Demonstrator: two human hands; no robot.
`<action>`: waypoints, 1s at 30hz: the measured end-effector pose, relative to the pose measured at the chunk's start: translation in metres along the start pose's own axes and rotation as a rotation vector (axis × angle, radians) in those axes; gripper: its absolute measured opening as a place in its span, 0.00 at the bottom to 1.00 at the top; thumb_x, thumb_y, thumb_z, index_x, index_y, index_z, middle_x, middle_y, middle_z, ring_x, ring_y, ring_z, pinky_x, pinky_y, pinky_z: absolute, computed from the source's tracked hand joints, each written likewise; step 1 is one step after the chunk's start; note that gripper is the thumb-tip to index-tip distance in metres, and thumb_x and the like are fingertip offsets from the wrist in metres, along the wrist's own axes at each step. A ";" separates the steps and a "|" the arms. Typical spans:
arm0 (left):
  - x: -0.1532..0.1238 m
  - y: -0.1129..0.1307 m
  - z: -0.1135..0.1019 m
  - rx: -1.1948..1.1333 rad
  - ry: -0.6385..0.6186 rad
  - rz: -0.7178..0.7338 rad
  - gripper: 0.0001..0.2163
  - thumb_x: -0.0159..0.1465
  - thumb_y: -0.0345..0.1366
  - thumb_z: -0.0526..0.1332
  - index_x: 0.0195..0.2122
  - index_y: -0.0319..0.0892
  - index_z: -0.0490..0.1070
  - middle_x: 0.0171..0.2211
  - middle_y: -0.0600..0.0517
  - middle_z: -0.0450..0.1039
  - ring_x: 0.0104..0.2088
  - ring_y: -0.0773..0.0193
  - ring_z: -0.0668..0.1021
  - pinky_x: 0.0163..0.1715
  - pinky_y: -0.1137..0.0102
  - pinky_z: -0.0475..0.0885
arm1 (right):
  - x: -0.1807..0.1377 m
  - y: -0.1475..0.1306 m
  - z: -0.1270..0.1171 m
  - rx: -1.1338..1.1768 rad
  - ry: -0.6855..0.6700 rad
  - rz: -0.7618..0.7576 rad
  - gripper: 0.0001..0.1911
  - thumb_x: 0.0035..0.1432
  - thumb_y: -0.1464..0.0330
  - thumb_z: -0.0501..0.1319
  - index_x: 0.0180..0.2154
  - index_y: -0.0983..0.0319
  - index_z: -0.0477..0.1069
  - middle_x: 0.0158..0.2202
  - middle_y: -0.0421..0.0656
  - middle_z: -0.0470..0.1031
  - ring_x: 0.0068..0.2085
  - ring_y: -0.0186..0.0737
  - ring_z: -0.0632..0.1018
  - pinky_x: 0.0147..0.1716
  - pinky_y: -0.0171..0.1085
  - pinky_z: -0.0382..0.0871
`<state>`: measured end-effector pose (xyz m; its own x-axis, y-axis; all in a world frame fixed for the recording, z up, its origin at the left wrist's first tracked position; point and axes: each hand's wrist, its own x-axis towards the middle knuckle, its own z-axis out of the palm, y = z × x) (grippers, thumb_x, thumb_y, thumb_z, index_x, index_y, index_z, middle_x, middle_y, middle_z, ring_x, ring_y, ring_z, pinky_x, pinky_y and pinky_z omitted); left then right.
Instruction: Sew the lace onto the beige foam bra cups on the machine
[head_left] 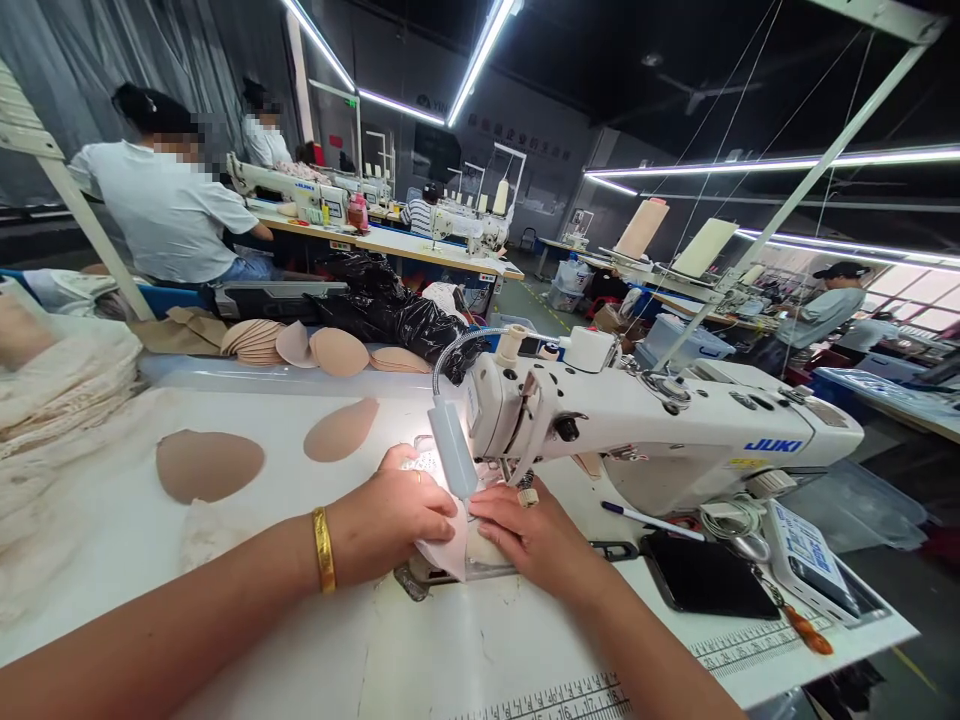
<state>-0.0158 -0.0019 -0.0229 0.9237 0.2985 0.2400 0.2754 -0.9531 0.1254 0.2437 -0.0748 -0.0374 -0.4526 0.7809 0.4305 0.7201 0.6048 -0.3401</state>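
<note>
My left hand [405, 522], with a gold bangle on its wrist, is closed on a pale pink fabric piece [444, 556] at the sewing machine [600, 405]. Fingers of my right hand [536, 535] press together at the fabric's right edge, just below the presser foot area. A translucent lamp head [453, 450] on a bent metal hose hides part of the fabric and the needle. Left of my hands, two beige teardrop-shaped cup pads, a nearer pad [210, 466] and a farther pad [341, 430], lie flat on the white table [300, 640].
Stacked beige pads [253, 342] line the table's back edge beside a black plastic bag [390, 310]. Cream lace fabric [52, 440] heaps at the left. Right of the machine lie a pen [652, 522], a black phone [709, 575] and a white control box [810, 560]. Co-workers sit farther back.
</note>
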 end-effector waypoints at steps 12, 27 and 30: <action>0.003 -0.009 -0.009 -0.013 -0.010 -0.039 0.10 0.53 0.21 0.62 0.29 0.45 0.72 0.34 0.55 0.82 0.36 0.57 0.80 0.57 0.55 0.59 | -0.002 -0.005 0.007 -0.175 -0.062 0.073 0.16 0.72 0.66 0.61 0.58 0.57 0.77 0.54 0.49 0.83 0.52 0.57 0.80 0.51 0.60 0.74; 0.005 -0.001 -0.016 0.052 -0.004 -0.068 0.08 0.55 0.22 0.63 0.25 0.43 0.70 0.27 0.56 0.78 0.30 0.59 0.78 0.53 0.54 0.59 | -0.006 -0.004 0.004 -0.142 -0.032 0.060 0.15 0.73 0.68 0.57 0.57 0.56 0.74 0.46 0.48 0.84 0.49 0.54 0.80 0.49 0.54 0.77; 0.006 -0.003 -0.013 0.027 0.015 -0.059 0.08 0.53 0.21 0.62 0.26 0.43 0.70 0.29 0.56 0.79 0.32 0.59 0.78 0.52 0.55 0.60 | -0.004 -0.006 0.000 -0.131 0.067 0.074 0.11 0.73 0.68 0.56 0.50 0.57 0.75 0.43 0.48 0.82 0.45 0.52 0.80 0.43 0.50 0.79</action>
<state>-0.0147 0.0037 -0.0090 0.9015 0.3552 0.2471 0.3371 -0.9346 0.1134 0.2409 -0.0815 -0.0368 -0.3631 0.8078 0.4643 0.8144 0.5172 -0.2629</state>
